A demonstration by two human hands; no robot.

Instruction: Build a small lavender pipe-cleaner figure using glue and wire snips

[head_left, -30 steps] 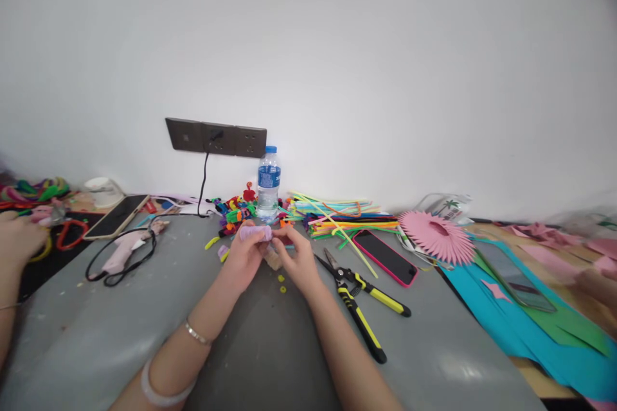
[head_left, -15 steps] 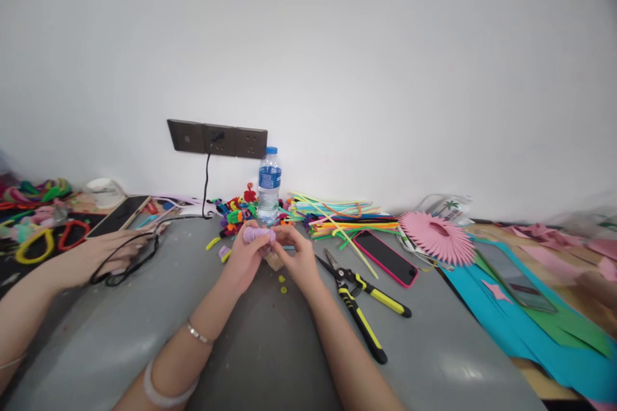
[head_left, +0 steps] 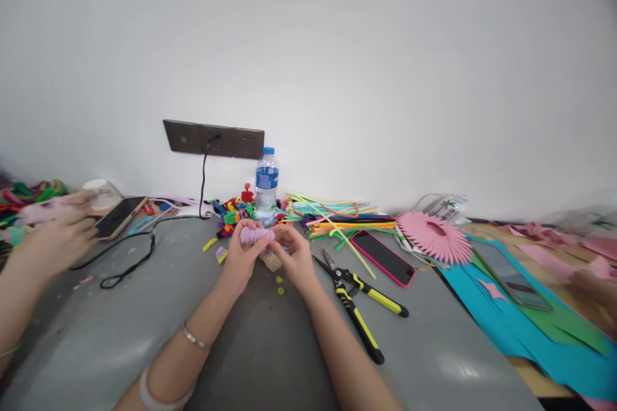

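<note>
A lilac coil of fuzzy pipe cleaner (head_left: 254,236) sits between my two hands at the middle of the table. Around its near and left side my left hand (head_left: 243,263) is closed, thumb on top. At the coil's right end, my right hand (head_left: 295,259) pinches with thumb and fingertips. Just below the fingers lies a small tan block (head_left: 272,262), partly hidden. Small yellow pieces (head_left: 280,281) rest on the table near it. Left of my left hand is a small lilac and yellow piece (head_left: 221,254).
Pliers with yellow-black handles (head_left: 364,298) lie right of my right hand, near a pink-edged phone (head_left: 383,258). Behind stand a water bottle (head_left: 267,186) and bundled pipe cleaners (head_left: 347,221). A black cable (head_left: 144,257) and another person's hand (head_left: 65,234) are at left.
The other person's hand has moved left, away from the black cable toward the pink items. My hands stay on the lilac coil, with only slight finger movement.
</note>
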